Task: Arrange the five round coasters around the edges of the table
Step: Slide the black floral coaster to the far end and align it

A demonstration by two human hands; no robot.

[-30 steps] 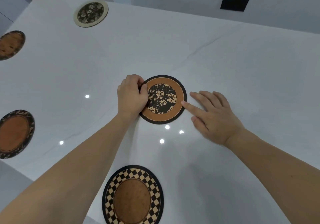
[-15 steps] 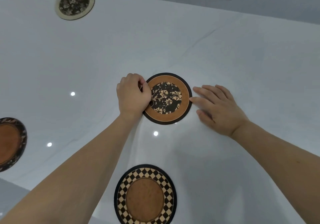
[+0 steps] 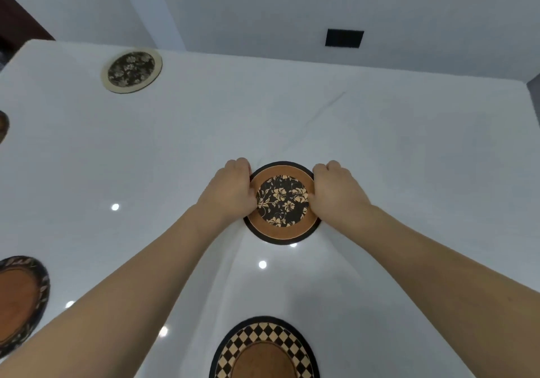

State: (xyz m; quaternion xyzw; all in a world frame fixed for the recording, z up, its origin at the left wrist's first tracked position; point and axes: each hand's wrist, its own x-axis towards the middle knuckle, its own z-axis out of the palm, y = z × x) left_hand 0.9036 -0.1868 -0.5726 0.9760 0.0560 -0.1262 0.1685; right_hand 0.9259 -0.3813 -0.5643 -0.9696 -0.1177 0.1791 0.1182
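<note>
A round coaster with a black floral centre and a brown ring lies near the middle of the white table. My left hand grips its left edge and my right hand grips its right edge, fingers curled under the rim. A checkered coaster sits at the near edge. A brown coaster with a dark patterned rim lies at the left edge. A cream-rimmed dark floral coaster rests at the far left corner. A sliver of another brown coaster shows at the far left.
The glossy tabletop reflects several ceiling lights. A white wall with a black rectangular plate runs behind the far edge. Dark wooden furniture stands beyond the far left corner.
My right hand has gone from lying flat beside the floral coaster to gripping its right edge. The camera view has shifted, showing more of the far wall.
</note>
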